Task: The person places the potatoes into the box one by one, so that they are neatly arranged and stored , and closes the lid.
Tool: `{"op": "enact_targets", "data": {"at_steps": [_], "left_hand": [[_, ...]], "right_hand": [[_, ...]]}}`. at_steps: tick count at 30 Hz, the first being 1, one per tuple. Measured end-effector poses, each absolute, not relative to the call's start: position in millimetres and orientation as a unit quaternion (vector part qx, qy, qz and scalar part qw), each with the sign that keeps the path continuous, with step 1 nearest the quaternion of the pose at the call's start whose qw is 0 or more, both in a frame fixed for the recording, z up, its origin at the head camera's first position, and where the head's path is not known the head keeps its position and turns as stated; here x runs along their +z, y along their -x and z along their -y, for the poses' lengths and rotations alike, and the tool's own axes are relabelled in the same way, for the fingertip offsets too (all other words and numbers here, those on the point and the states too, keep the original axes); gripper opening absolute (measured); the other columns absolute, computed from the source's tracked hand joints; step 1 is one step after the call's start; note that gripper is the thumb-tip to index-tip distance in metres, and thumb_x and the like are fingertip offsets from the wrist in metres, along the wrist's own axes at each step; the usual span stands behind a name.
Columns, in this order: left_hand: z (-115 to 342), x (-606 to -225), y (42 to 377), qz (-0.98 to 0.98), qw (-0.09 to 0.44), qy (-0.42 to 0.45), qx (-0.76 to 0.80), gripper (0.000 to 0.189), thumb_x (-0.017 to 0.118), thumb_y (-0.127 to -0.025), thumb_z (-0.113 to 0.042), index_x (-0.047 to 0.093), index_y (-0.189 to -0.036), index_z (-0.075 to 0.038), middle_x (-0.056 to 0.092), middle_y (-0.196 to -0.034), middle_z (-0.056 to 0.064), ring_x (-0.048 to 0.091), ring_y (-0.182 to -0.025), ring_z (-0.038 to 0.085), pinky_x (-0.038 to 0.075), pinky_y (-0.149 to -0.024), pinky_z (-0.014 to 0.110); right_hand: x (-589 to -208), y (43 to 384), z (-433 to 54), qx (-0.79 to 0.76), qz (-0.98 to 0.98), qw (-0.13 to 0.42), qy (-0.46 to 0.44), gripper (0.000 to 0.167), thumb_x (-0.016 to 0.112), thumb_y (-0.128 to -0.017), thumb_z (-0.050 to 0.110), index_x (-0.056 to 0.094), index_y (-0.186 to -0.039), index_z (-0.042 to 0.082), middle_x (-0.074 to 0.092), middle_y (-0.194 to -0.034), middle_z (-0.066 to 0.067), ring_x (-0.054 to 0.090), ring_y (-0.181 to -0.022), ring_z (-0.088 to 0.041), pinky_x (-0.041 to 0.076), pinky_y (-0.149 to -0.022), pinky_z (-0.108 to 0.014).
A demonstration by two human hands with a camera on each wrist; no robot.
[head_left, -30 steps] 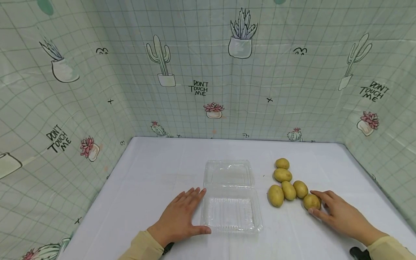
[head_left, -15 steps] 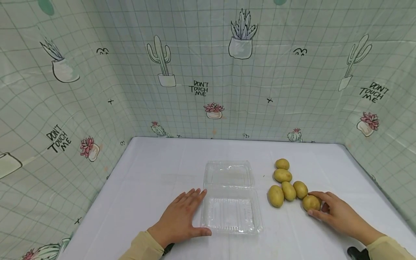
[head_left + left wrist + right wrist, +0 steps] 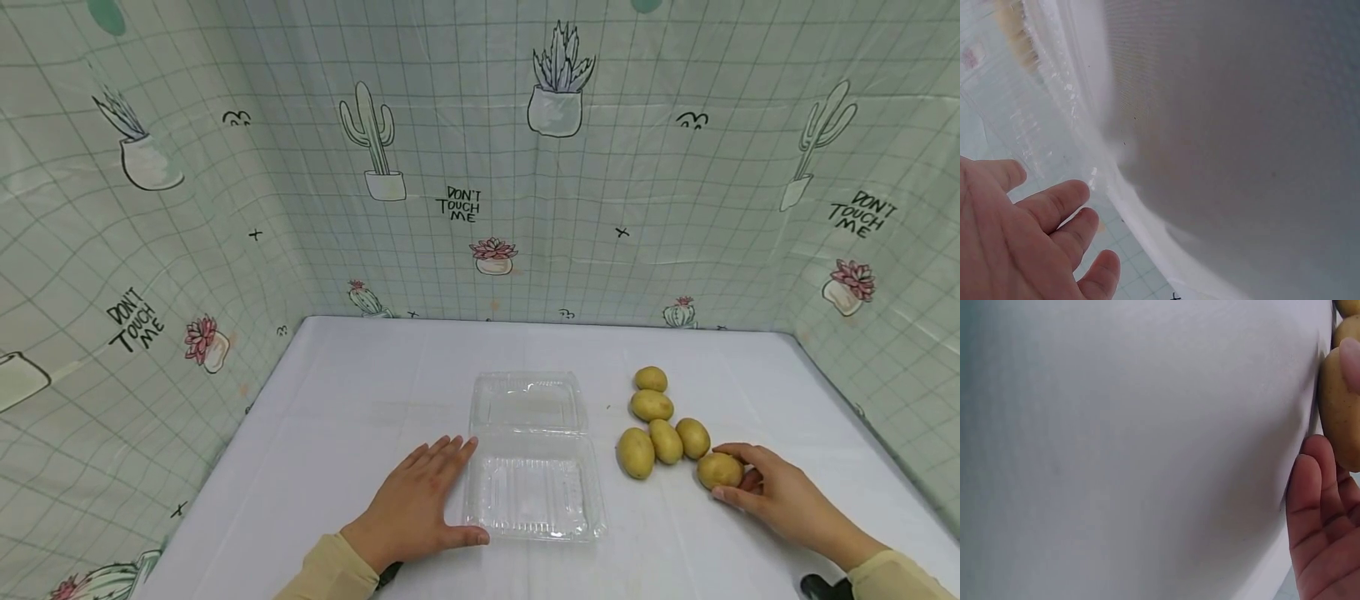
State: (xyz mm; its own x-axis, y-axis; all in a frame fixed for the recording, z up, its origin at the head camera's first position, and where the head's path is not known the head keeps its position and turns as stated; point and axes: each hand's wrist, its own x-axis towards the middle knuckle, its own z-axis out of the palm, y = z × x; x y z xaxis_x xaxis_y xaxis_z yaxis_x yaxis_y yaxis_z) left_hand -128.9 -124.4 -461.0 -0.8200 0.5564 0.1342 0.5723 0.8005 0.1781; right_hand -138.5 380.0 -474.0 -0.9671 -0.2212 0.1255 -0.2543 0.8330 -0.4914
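Turned side-on since a second earlier, one potato [image 3: 720, 472] sat on the white table [image 3: 360, 375], pinched between the thumb and fingers of the right hand [image 3: 787, 498].
Its long axis ran left to right, one end toward five other potatoes [image 3: 637, 453], the opposite end toward the palm; likely firm, fairly light and apt to roll on its smooth skin, it seemed best held across the middle. Farther left, the left hand [image 3: 416, 504] lay spread at the left edge of a clear, unfolded container [image 3: 532, 496].
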Motion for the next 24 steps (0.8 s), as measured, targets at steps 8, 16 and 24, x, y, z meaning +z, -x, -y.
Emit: {"op": "enact_targets", "data": {"at_steps": [8, 16, 24], "left_hand": [[124.1, -459.5, 127.7, 0.949, 0.034, 0.297, -0.104, 0.11, 0.053, -0.078, -0.084, 0.028, -0.159, -0.014, 0.042, -0.154, 0.012, 0.033, -0.144, 0.028, 0.026, -0.116, 0.045], [123.8, -458.3, 127.1, 0.949, 0.035, 0.295, -0.101, 0.109, 0.052, -0.079, -0.084, 0.028, -0.159, -0.014, 0.042, -0.153, 0.011, 0.033, -0.144, 0.027, 0.027, -0.116, 0.045], [123.6, -457.6, 126.9, 0.95, 0.029, 0.293, -0.104, 0.109, 0.055, -0.078, -0.083, 0.028, -0.158, -0.013, 0.043, -0.153, 0.011, 0.033, -0.144, 0.027, 0.027, -0.116, 0.045]], "right_hand": [[-476.5, 135.4, -380.0, 0.275, 0.951, 0.057, -0.128, 0.055, 0.085, -0.08, 0.022, 0.061, -0.125, 0.004, 0.064, -0.105, -0.004, 0.057, -0.079, 0.0, 0.052, -0.062, -0.024], [-478.3, 132.8, -380.4, 0.318, 0.929, 0.088, -0.165, 0.054, 0.085, -0.078, 0.009, 0.061, -0.126, 0.006, 0.064, -0.115, -0.011, 0.057, -0.091, 0.003, 0.055, -0.066, -0.021], [-475.3, 128.6, -379.1, 0.325, 0.924, 0.099, -0.174, 0.054, 0.085, -0.076, 0.003, 0.063, -0.126, 0.006, 0.06, -0.111, -0.009, 0.057, -0.088, 0.002, 0.055, -0.065, -0.02]]}}
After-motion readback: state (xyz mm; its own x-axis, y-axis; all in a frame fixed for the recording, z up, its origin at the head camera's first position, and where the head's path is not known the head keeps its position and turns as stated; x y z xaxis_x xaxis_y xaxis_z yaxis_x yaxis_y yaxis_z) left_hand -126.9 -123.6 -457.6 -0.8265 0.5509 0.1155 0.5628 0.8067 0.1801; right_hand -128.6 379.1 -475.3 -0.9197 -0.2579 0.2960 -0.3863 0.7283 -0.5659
